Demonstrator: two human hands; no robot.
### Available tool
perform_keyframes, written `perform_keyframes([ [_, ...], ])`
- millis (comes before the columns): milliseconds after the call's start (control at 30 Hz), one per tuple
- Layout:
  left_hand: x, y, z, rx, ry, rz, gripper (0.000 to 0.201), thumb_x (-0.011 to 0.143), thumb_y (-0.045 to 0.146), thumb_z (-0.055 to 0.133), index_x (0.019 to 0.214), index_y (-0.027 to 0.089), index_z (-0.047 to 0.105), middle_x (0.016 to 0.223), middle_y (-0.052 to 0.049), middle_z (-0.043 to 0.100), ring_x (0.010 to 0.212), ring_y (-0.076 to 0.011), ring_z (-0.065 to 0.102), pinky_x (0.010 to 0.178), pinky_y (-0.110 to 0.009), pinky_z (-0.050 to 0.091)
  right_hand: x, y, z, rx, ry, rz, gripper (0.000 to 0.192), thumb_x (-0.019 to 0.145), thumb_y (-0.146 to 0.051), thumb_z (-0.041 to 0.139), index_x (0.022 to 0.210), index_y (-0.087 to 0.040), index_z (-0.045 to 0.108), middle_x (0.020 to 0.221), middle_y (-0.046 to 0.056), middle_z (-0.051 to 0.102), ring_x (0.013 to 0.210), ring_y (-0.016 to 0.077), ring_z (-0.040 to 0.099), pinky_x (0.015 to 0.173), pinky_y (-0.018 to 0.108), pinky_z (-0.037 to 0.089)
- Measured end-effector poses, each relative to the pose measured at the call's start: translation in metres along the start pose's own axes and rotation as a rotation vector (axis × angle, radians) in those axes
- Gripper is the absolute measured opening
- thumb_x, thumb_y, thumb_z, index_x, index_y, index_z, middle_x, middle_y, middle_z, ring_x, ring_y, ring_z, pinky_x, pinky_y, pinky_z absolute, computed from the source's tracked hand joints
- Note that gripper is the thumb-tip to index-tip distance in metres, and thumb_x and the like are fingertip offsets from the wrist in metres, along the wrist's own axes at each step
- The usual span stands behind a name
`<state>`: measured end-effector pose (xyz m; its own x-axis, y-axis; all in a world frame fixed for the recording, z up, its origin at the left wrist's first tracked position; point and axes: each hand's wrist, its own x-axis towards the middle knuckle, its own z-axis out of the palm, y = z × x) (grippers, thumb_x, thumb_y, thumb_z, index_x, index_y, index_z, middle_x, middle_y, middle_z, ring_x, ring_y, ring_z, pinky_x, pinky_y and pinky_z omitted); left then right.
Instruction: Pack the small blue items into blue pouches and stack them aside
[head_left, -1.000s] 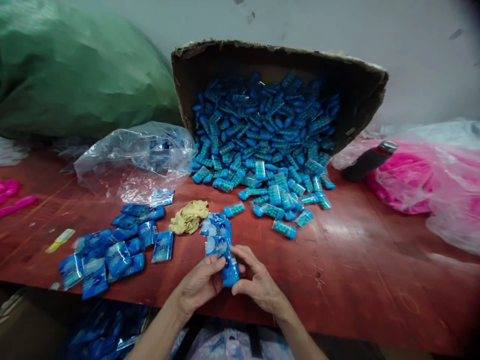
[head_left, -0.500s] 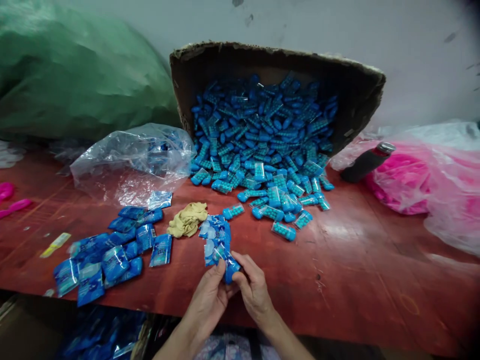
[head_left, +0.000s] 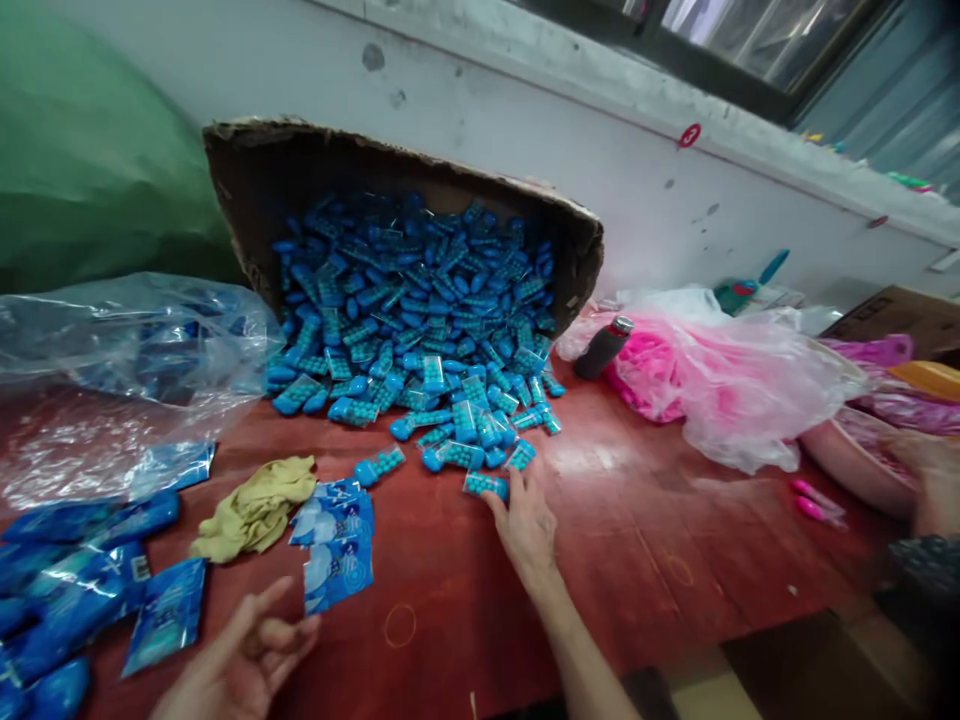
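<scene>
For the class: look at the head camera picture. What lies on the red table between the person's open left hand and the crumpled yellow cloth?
Head view: only bare red table shows between the left hand and the crumpled yellow cloth. Flat blue sachets lie just to the right.

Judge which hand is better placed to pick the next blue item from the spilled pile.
Right. The right hand already touches a blue item at the pile's edge; the left hand hovers empty near the table front.

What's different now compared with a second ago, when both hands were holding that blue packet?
The hands have parted. The right hand reached forward to a blue item at the spill's edge; the left hand is open and empty. The tipped cardboard box and yellow cloth stayed put.
</scene>
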<state>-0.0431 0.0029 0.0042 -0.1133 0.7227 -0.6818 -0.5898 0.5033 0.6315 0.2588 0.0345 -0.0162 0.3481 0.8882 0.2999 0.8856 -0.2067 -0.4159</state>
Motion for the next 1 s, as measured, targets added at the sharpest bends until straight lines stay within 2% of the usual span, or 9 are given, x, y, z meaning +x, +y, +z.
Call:
perform_keyframes([
  [67, -0.006, -0.018, 0.030, 0.136, -0.115, -0.005, 0.027, 0.063, 0.025, 0.065, 0.088, 0.015, 0.060, 0.052, 0.000, 0.061, 0.063, -0.0206, 0.063, 0.067, -0.033, 0.053, 0.000, -0.003, 0.006, -0.035, -0.053, -0.031, 0.038, 0.078, -0.034, 0.054, 0.112, -0.020, 0.049, 0.092, 0.012, 0.054, 0.083, 0.0248, 0.054, 0.063, 0.032, 0.043],
  [200, 0.000, -0.036, 0.087, 0.374, -0.184, 0.188, 0.029, 0.060, 0.027, 0.068, 0.085, 0.014, 0.059, 0.049, 0.002, 0.059, 0.046, -0.0132, 0.056, 0.048, -0.023, 0.048, -0.004, -0.012, 0.005, 0.025, -0.170, -0.089, 0.031, 0.076, -0.028, 0.055, 0.105, -0.019, 0.050, 0.094, 0.011, 0.055, 0.086, 0.0263, 0.053, 0.064, 0.032, 0.043],
  [300, 0.010, -0.041, 0.115, 0.464, -0.240, 0.346, 0.036, 0.058, 0.027, 0.069, 0.091, 0.017, 0.059, 0.058, 0.003, 0.060, 0.039, -0.0093, 0.051, 0.036, -0.018, 0.038, -0.007, -0.014, -0.007, 0.235, -0.255, -0.074, 0.022, 0.074, -0.027, 0.057, 0.094, -0.020, 0.051, 0.082, 0.003, 0.057, 0.075, 0.0202, 0.055, 0.063, 0.028, 0.042],
  [367, 0.014, -0.044, 0.127, 0.493, -0.326, 0.352, 0.043, 0.058, 0.028, 0.069, 0.099, 0.019, 0.056, 0.060, 0.004, 0.060, 0.037, -0.0082, 0.049, 0.032, -0.017, 0.034, -0.010, -0.018, -0.016, 0.428, -0.342, -0.016, 0.017, 0.074, -0.027, 0.056, 0.089, -0.020, 0.050, 0.070, -0.002, 0.054, 0.063, 0.0148, 0.052, 0.058, 0.024, 0.040],
  [433, 0.013, -0.047, 0.132, 0.541, -0.464, 0.287, 0.041, 0.062, 0.031, 0.066, 0.099, 0.018, 0.056, 0.054, 0.004, 0.058, 0.034, -0.0078, 0.046, 0.030, -0.017, 0.031, -0.014, -0.023, -0.025, 0.602, -0.447, 0.011, 0.016, 0.074, -0.028, 0.056, 0.087, -0.019, 0.050, 0.065, -0.005, 0.050, 0.059, 0.0119, 0.049, 0.055, 0.021, 0.038],
  [533, 0.005, -0.049, 0.131, 0.565, -0.611, 0.143, 0.025, 0.071, 0.040, 0.055, 0.082, 0.017, 0.055, 0.047, 0.003, 0.054, 0.032, -0.0078, 0.046, 0.030, -0.016, 0.028, -0.020, -0.033, -0.033, 0.783, -0.562, -0.002, 0.025, 0.077, -0.029, 0.053, 0.100, -0.020, 0.051, 0.074, -0.004, 0.052, 0.065, 0.0114, 0.049, 0.059, 0.021, 0.039],
  [667, -0.011, -0.051, 0.119, 0.461, -0.561, -0.036, 0.027, 0.077, 0.046, 0.045, 0.075, 0.019, 0.046, 0.040, 0.005, 0.051, 0.032, -0.0083, 0.046, 0.031, -0.015, 0.027, -0.030, -0.045, -0.029, 1.033, -0.646, 0.015, 0.037, 0.085, -0.045, 0.037, 0.110, -0.020, 0.048, 0.077, -0.001, 0.052, 0.050, 0.0080, 0.042, 0.048, 0.020, 0.036],
  [833, -0.033, -0.054, 0.108, 0.371, -0.527, -0.107, 0.029, 0.078, 0.049, 0.041, 0.074, 0.020, 0.042, 0.035, 0.009, 0.040, 0.031, -0.0086, 0.044, 0.031, -0.016, 0.025, -0.045, -0.067, -0.022, 1.146, -0.372, 0.079, 0.036, 0.087, -0.043, 0.034, 0.074, -0.017, 0.055, 0.065, -0.001, 0.049, 0.059, 0.0112, 0.046, 0.054, 0.021, 0.037],
  [1000, -0.043, -0.053, 0.105, 0.340, -0.544, -0.122, 0.029, 0.078, 0.049, 0.042, 0.070, 0.020, 0.039, 0.035, 0.011, 0.031, 0.029, -0.0076, 0.041, 0.031, -0.016, 0.025, -0.048, -0.078, -0.028, 1.182, -0.345, 0.127, 0.033, 0.085, -0.039, 0.039, 0.064, -0.018, 0.052, 0.061, -0.002, 0.047, 0.058, 0.0106, 0.045, 0.054, 0.021, 0.037],
])
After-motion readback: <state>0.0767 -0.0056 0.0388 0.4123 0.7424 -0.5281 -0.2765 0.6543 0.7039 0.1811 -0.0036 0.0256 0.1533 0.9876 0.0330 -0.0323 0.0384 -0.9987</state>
